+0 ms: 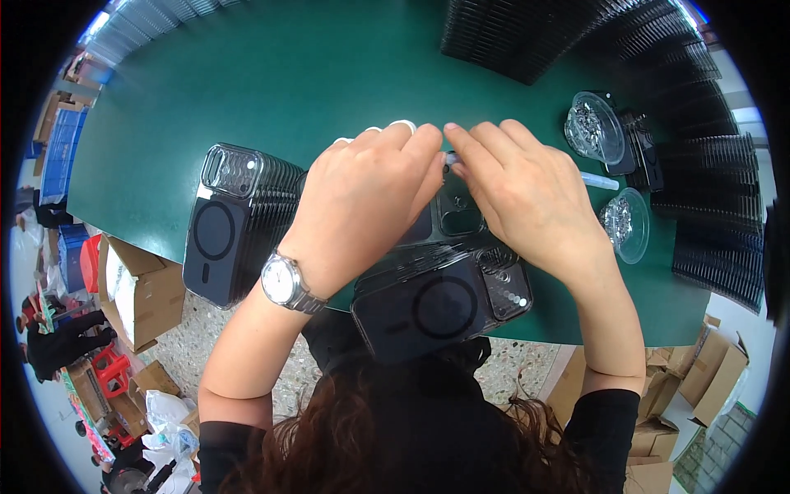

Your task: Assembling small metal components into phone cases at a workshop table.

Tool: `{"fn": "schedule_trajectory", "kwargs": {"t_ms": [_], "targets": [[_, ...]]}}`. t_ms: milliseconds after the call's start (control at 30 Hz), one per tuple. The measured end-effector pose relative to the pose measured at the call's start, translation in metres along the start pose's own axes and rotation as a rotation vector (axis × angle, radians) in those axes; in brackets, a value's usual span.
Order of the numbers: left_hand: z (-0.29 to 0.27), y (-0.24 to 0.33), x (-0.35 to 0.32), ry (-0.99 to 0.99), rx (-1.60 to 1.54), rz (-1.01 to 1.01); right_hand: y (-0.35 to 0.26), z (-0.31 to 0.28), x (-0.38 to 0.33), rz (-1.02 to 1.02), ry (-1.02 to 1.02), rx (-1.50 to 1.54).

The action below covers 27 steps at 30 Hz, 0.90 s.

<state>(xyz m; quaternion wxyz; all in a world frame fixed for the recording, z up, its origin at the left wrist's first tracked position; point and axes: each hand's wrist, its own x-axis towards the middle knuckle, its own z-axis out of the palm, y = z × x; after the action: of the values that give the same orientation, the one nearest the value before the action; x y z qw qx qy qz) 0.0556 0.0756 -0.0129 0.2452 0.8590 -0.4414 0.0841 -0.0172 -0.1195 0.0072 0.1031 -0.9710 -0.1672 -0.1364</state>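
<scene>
Nearest, a stack of dark phone cases [440,309] lies at the front edge of the green tabletop [329,74], the top one showing a ring on its back. Just above it the two hands meet over another dark phone case [457,216], which lies partly hidden under them. The left hand [366,202], with a silver wristwatch [284,282] on its wrist, has its fingers curled, thumb and forefinger pinched together. The right hand [527,193] is curled the same way, its fingertips touching those of the left around a small pale piece [451,158]; what it is cannot be told. A second stack of dark cases [239,222] stands to the left, just beside the left hand. To the right lie two clear dishes [609,173] of small shiny parts. Farther back, rows of black trays [658,82] fill the right side of the tabletop.
</scene>
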Motion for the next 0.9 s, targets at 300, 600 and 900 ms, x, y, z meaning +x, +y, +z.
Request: {"fn": "schedule_trajectory", "kwargs": {"t_ms": [300, 600, 900], "targets": [[-0.009, 0.005, 0.011, 0.096, 0.044, -0.009, 0.002, 0.003, 0.01, -0.004, 0.129, -0.004], [-0.084, -0.001, 0.004, -0.434, -0.818, -0.345, 0.024, 0.001, 0.004, -0.322, 0.559, -0.086], [-0.128, -0.006, -0.044, -0.159, -0.39, -0.397, 0.007, -0.035, -0.01, -0.051, 0.294, 0.401]]}}
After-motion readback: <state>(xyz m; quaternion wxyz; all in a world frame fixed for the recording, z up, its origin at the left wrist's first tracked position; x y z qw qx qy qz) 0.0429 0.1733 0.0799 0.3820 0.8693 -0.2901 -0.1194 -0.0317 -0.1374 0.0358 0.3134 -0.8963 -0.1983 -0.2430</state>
